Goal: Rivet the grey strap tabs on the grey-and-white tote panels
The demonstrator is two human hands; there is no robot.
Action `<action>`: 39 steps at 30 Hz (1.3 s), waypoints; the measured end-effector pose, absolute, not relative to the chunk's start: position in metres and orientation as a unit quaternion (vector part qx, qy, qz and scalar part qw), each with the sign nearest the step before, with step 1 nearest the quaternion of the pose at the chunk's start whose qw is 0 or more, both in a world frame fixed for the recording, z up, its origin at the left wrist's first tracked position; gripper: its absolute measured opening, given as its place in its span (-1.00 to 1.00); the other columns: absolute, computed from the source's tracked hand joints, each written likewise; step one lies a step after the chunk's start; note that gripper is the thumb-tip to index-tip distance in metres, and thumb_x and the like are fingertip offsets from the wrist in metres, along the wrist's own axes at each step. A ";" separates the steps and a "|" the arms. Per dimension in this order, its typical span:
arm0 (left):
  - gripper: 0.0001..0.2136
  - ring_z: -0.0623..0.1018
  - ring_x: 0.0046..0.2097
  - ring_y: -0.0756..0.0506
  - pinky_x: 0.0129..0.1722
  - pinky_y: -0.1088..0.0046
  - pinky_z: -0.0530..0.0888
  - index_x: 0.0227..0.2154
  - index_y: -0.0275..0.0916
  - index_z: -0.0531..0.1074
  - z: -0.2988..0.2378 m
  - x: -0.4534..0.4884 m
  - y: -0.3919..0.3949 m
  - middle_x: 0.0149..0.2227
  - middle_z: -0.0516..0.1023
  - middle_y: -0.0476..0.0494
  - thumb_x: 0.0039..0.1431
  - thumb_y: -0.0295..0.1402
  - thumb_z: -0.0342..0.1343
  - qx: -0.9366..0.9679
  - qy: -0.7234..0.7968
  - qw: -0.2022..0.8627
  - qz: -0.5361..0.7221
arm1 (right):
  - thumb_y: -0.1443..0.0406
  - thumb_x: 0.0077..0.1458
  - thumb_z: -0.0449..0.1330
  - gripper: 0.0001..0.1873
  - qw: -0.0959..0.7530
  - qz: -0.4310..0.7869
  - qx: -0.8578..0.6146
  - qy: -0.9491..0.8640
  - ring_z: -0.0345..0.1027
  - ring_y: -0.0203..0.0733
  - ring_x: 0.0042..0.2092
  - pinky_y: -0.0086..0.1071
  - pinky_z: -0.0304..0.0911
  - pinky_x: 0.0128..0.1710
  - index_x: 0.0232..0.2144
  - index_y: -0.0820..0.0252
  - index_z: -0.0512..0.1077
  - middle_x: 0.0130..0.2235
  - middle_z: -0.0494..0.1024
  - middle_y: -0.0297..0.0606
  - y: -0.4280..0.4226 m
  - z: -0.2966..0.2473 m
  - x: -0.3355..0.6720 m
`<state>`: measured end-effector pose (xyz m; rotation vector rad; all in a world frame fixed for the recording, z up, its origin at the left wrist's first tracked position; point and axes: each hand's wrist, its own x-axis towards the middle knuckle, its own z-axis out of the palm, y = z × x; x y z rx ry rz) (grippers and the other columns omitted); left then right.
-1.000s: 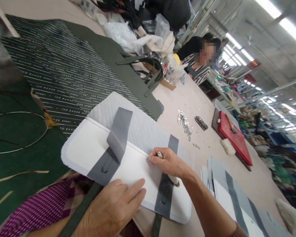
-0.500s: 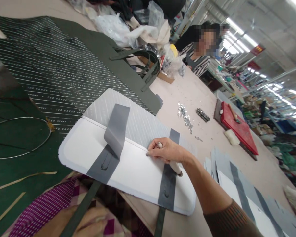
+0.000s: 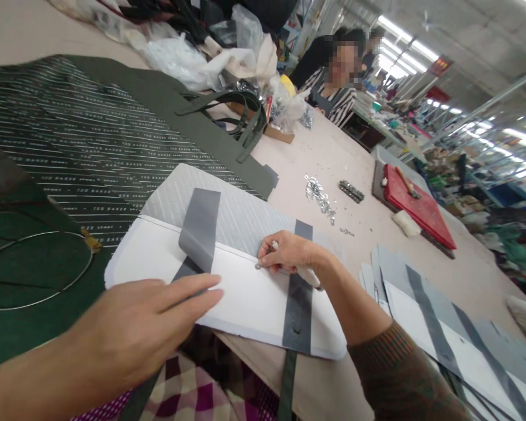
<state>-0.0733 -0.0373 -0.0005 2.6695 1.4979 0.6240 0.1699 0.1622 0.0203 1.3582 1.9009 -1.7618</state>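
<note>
White panel point(image 3: 241, 298) flat at the table point(image 3: 355, 169) edge, close in front, its far side over striped cloth point(image 3: 92, 140). Right hand point(image 3: 289, 254) clenched round a tool point(image 3: 309, 276), tip pressed at the panel's seam beside the right strap point(image 3: 298, 292). Left hand point(image 3: 144, 327) flat, fingers released and stretched over the near edge; contact unclear. Likely marking along the seam. Needed next: panel held still. In the way along the seam: folded left strap point(image 3: 199, 225). Rivets point(image 3: 318, 193) and red board point(image 3: 416, 207) well apart.

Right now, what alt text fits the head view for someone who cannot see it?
A right hand presses a white-handled tool to a white panel crossed by two grey straps, while the left hand spreads flat over its near side. Dark striped fabric lies behind it.
</note>
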 end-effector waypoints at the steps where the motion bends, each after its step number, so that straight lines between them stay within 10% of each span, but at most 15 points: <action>1: -0.57 0.57 -0.33 -0.05 -0.38 0.35 0.53 0.14 -0.15 0.36 0.002 -0.058 -0.023 0.21 0.42 -0.09 0.25 -0.54 -0.10 0.878 0.447 -0.003 0.174 | 0.39 -0.02 0.31 -0.90 0.106 -0.597 0.462 0.647 0.00 -0.49 -0.75 -0.59 -0.04 -0.80 -0.46 0.22 0.43 -0.69 0.42 -0.49 0.162 0.021 0.171; 7: -0.55 0.62 -0.37 -0.07 -0.49 0.33 0.53 0.07 -0.27 0.40 -0.003 -0.013 0.034 0.22 0.41 -0.13 0.14 -0.64 -0.07 0.904 0.412 -0.018 0.113 | 0.26 0.15 0.19 -0.78 0.042 -0.571 0.498 0.651 0.03 -0.47 -0.72 -0.57 -0.04 -0.75 -0.16 0.23 0.47 -0.63 0.41 -0.48 0.150 0.035 0.195; 13: -0.53 0.59 -0.41 -0.05 -0.48 0.37 0.49 0.09 -0.22 0.40 -0.015 -0.023 0.033 0.20 0.44 -0.08 0.13 -0.64 -0.03 0.914 0.392 -0.037 0.096 | 0.14 0.10 0.30 -0.72 -0.473 -0.532 0.497 0.497 -0.01 -0.48 -0.65 -0.56 0.05 -0.64 -0.21 0.20 0.48 -0.65 0.18 -0.60 0.111 0.058 0.200; 17: -0.58 0.57 -0.42 -0.02 -0.49 0.38 0.47 0.09 -0.22 0.40 -0.018 -0.022 0.033 0.20 0.44 -0.11 0.19 -0.59 -0.03 0.911 0.396 -0.037 0.110 | 0.19 0.06 0.32 -0.81 -0.653 -0.524 0.427 0.342 -0.19 -0.47 -0.68 -0.55 -0.01 -0.67 -0.32 0.15 0.44 -0.70 0.01 -0.67 0.093 0.050 0.188; 39: -0.60 0.60 -0.34 -0.07 -0.49 0.31 0.49 0.15 -0.29 0.34 -0.026 -0.023 0.039 0.22 0.41 -0.12 0.25 -0.48 -0.02 0.908 0.391 0.048 0.145 | 0.23 0.16 0.20 -0.83 -0.689 -0.538 0.403 0.271 -0.37 -0.43 -0.67 -0.62 -0.08 -0.69 -0.45 0.13 0.37 -0.67 -0.14 -0.65 0.110 -0.013 0.184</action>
